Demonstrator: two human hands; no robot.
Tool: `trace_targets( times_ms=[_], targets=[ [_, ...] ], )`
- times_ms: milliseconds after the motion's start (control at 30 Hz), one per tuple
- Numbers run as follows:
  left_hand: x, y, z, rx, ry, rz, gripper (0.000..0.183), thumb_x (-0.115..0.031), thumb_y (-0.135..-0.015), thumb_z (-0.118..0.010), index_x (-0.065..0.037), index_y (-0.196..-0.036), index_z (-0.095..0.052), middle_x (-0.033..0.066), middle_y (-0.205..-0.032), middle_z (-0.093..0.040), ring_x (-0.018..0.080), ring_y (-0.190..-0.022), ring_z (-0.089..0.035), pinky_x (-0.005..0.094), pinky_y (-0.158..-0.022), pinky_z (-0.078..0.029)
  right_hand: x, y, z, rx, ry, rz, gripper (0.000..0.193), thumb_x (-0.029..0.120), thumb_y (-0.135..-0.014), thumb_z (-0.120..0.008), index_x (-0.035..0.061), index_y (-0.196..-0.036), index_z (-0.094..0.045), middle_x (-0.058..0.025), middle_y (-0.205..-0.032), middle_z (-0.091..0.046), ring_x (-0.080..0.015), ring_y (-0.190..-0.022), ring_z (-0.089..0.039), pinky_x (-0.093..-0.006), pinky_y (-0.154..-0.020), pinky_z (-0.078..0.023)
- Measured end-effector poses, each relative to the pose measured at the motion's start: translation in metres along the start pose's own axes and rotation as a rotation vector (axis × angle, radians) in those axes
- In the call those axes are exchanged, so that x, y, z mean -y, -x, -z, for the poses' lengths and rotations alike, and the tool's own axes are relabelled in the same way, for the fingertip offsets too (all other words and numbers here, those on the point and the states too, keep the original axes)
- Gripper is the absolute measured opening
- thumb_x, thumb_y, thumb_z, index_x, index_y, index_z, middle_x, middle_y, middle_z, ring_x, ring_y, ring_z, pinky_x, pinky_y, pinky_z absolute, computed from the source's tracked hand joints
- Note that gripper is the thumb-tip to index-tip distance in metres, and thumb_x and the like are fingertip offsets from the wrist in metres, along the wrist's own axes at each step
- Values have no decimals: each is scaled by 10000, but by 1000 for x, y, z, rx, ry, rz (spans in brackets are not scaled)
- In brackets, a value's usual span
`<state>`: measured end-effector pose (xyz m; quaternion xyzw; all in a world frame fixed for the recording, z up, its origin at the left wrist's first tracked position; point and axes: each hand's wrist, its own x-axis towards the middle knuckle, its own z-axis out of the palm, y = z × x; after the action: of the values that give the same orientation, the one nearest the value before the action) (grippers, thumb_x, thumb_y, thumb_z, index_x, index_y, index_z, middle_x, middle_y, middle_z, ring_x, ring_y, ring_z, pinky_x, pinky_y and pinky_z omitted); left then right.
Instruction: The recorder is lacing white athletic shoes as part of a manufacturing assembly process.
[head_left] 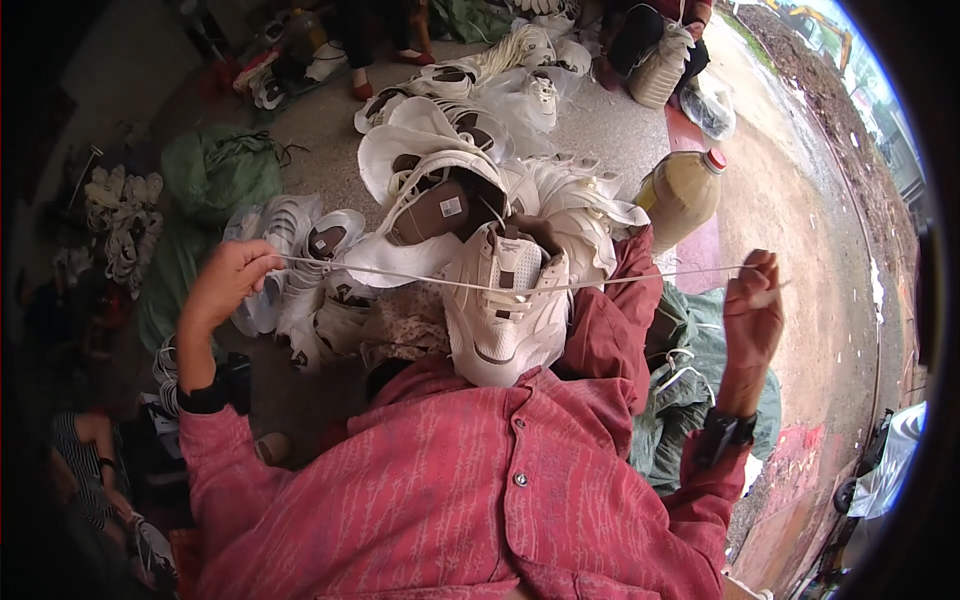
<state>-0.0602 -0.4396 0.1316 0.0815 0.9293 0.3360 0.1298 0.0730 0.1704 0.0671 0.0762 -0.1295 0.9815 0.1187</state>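
A thin white shoelace (410,275) stretches nearly straight between my two raised hands, passing through the top of a white sneaker (500,345). The sneaker rests toe-down toward me on my lap, against my red shirt. Pinched fingers of my left hand (228,282) grip one end of the lace, out to the left. Far to the right, my right hand (752,312) is closed on the other end, with a short tail sticking out past the fingers. Just beyond the sneaker lies a white shoe upper with a brown lining (435,212).
Piles of white shoe uppers (575,215) spread ahead of me on the floor. A large jug with a red cap (683,195) stands at right. Green sacks (220,170) lie to the left, another (690,385) by my right arm. Other people sit or stand at the far side and lower left.
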Motion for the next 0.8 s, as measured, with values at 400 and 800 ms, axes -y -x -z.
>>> trace_targets(
  times_ms=[400,800],
  targets=[
    [-17,-30,-16,-627,671,-203,293,-158,-998,-525,9,-1221,-617,20,-908,-639,75,-770,-583,213,-656,-447,147,1,50,-446,461,226,386,70,-1006,-464,-29,-1378,-436,-134,-1275,-604,-192,-977,-660,-288,-787,-541],
    [-20,-54,11,-602,1448,-303,436,-84,-977,-515,33,-1389,-435,130,-1397,-511,220,-1324,-462,345,-1088,-387,156,6,109,-668,675,251,327,74,-968,-560,-19,-1279,-529,-138,-1257,-608,-190,-1073,-614,-305,-954,-502]
  ],
)
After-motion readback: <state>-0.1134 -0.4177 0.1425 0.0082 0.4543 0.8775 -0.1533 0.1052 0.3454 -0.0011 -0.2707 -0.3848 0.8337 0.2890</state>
